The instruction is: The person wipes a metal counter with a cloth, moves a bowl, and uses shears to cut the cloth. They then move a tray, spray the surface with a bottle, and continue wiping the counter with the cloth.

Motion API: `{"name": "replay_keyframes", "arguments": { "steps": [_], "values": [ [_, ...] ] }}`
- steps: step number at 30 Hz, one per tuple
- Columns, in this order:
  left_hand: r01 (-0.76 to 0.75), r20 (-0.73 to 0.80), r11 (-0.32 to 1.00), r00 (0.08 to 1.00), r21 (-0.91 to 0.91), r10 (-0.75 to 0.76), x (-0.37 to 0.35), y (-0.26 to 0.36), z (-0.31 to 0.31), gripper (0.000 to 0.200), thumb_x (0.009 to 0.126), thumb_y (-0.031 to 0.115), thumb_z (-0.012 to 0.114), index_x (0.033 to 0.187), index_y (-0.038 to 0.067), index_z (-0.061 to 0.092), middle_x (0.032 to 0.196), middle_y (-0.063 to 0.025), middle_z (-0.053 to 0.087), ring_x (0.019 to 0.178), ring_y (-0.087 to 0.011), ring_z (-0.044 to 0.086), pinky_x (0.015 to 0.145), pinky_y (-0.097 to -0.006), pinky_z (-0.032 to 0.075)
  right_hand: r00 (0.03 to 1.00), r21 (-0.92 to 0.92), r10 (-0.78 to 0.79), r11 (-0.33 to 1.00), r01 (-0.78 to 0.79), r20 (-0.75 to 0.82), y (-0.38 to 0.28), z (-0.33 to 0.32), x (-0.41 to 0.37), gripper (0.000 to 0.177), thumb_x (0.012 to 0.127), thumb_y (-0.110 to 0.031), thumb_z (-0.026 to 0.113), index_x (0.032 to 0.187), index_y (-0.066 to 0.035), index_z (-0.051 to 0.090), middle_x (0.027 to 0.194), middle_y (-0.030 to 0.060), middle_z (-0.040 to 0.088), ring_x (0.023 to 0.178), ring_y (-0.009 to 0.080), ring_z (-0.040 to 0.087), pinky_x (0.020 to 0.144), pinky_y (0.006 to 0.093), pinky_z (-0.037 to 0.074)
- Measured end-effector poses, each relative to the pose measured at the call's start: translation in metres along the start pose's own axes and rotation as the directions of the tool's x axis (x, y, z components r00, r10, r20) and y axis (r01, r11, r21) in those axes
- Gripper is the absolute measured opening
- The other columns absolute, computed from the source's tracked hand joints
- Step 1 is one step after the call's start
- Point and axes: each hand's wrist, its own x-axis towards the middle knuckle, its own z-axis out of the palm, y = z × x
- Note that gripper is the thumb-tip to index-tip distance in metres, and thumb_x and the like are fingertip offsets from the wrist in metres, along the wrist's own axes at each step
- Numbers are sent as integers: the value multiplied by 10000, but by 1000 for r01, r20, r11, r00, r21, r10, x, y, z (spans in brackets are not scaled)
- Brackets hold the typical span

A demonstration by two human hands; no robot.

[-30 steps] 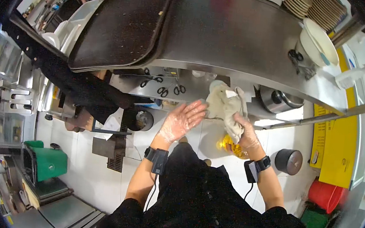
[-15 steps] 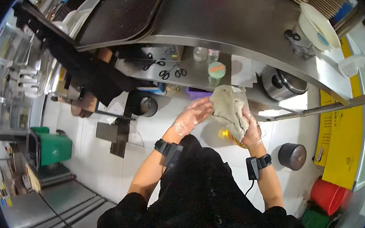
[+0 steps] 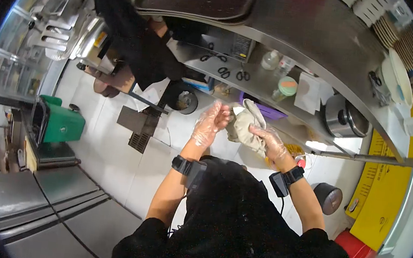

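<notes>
A crumpled beige-grey cloth [image 3: 248,128] hangs in front of me, above the floor, with a small white patch near its upper left edge. My right hand [image 3: 271,142], in a clear plastic glove, grips its right side, the thumb lying on top. My left hand [image 3: 212,124], gloved the same way, is just left of the cloth. Its fingers are loosely bent, palm turned inward, with nothing seen in them. A narrow gap appears between those fingertips and the cloth.
Ahead is a metal shelf with scissors [image 3: 243,76], a green-lidded jar [image 3: 285,87] and a steel pot [image 3: 344,117]. Below sit a purple bin [image 3: 268,111] and a black bin [image 3: 185,101]. A round dark stool [image 3: 328,198] stands right; a green bin [image 3: 62,121] stands left.
My view has turned, so the shelf and its things sit further right. My left hand has come off the cloth's left edge; the right keeps its grip, and the cloth hangs lower.
</notes>
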Motion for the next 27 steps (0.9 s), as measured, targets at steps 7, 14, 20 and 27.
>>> {"name": "replay_keyframes", "arguments": {
  "steps": [7, 14, 20, 27],
  "values": [
    [-205, 21, 796, 972, 569, 235, -3, 56, -33, 361, 860, 301, 731, 1089, 70, 574, 909, -6, 591, 763, -95, 575, 663, -240, 492, 996, -222, 73, 973, -62, 41, 3, 64, 53, 468, 823, -199, 764, 1195, 22, 585, 1062, 94, 679, 916, 167, 673, 796, 294, 550],
    [-167, -11, 925, 983, 340, 182, 38, 100, -122, 246, 903, 216, 674, 1082, 57, 618, 970, -36, 631, 836, -129, 635, 763, -266, 561, 998, -103, 59, 993, -59, -1, 29, 93, 120, 494, 797, -165, 787, 1192, 31, 566, 1068, 101, 677, 927, 173, 672, 821, 306, 553],
    [35, -139, 999, 990, -40, -40, 84, 143, -227, 452, 967, 328, 570, 1179, -65, 505, 1170, -144, 611, 1072, -255, 608, 927, -306, 529, 995, -112, 54, 992, -63, -85, 22, 108, 128, 443, 825, -158, 756, 1191, 28, 589, 1130, 98, 663, 990, 176, 656, 872, 295, 534],
    [76, 110, 991, 992, -114, -63, 148, 129, -337, 320, 983, 245, 484, 1192, 3, 483, 1429, -156, 439, 1224, -318, 508, 1061, -369, 428, 988, -108, 27, 993, -44, -154, 27, 108, 138, 462, 813, -171, 767, 1192, 39, 608, 1146, 98, 656, 1004, 180, 643, 895, 302, 522]
  ]
}}
